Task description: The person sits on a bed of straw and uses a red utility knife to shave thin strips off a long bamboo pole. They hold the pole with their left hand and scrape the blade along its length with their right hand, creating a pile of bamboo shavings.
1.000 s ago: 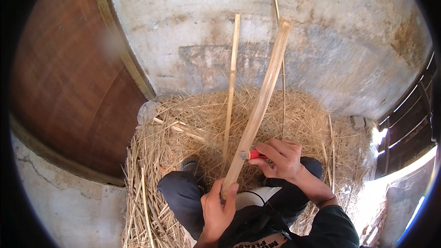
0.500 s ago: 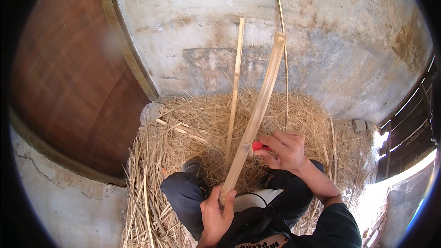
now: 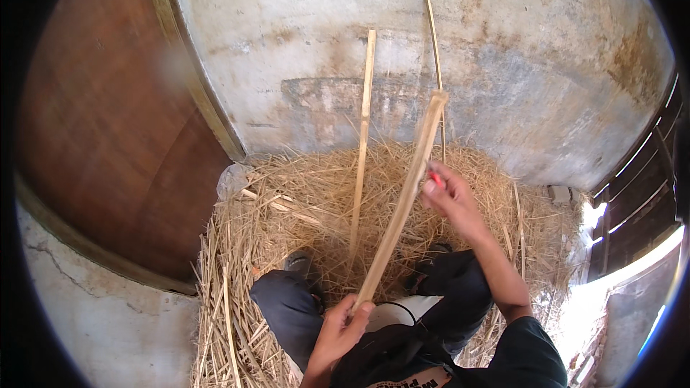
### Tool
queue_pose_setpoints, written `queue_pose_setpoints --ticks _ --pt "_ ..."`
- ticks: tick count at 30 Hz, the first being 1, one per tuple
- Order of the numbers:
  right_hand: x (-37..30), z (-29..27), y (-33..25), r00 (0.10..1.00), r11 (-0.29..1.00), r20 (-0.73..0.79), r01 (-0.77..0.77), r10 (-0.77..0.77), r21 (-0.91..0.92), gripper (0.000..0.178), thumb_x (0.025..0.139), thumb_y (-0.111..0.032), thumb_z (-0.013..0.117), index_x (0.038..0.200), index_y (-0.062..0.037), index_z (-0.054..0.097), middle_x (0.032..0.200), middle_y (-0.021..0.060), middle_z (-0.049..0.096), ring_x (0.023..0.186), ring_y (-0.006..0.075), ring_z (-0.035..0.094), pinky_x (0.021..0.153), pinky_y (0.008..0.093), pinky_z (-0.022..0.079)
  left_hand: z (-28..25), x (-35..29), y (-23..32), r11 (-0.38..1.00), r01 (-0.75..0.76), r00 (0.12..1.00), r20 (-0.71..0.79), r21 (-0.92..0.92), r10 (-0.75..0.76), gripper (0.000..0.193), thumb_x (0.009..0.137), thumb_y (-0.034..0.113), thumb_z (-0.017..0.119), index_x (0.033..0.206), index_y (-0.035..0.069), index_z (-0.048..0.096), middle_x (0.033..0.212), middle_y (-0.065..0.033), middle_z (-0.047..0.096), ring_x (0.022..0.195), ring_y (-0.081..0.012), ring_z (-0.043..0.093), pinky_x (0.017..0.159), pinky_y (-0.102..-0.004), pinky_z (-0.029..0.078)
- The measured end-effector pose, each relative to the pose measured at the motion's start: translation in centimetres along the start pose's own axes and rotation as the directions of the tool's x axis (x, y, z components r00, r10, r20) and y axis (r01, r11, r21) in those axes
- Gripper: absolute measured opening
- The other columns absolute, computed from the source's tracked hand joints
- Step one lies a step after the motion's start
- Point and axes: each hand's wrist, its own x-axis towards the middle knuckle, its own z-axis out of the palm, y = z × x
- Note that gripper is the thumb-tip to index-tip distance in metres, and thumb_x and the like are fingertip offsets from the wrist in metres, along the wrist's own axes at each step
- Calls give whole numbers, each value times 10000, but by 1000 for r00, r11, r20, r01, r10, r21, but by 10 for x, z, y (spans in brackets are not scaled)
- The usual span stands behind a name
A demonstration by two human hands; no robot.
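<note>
The left hand [image 3: 345, 329] grips one bamboo strip [image 3: 402, 207]; the right hand [image 3: 456, 207] holds one red tool [image 3: 435, 177]. Two sticks [image 3: 365, 100] stand beyond. The shirt [image 3: 528, 353] bears lettering.

Cropped dark letters [image 3: 430, 383] mark the shirt [image 3: 523, 356].

The floor [image 3: 579, 305] lies under a thick, tangled layer of straw-coloured shavings [image 3: 323, 167], fine toward the wall and coarser at the left, where long thin strips [image 3: 228, 323] lie. Flat pale pieces [image 3: 282, 205] rest on top; a small grey block [image 3: 559, 193] sits at the far right. Dark shoes [image 3: 305, 266] press into the shavings.
</note>
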Motion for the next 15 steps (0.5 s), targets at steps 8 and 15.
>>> queue_pose_setpoints --ticks 8,15 --pt "-10 1 5 987 998 162 -24 14 60 358 1126 -312 616 1290 -21 745 868 -27 635 816 63 567 741 272 474 -7 9 33 883 -285 958 81 372 275 284 1113 224 630 1287 1 659 971 -64 744 843 -137 709 779 -316 562" --pt "-8 -2 12 980 991 182 -94 75 96 328 1130 -305 605 1285 -53 746 670 -106 407 576 29 358 541 247 279 2 -3 163 569 -768 507 264 -295 821 870 1085 730 358 1362 -53 617 1319 -256 641 1197 -374 655 1043 -488 512"
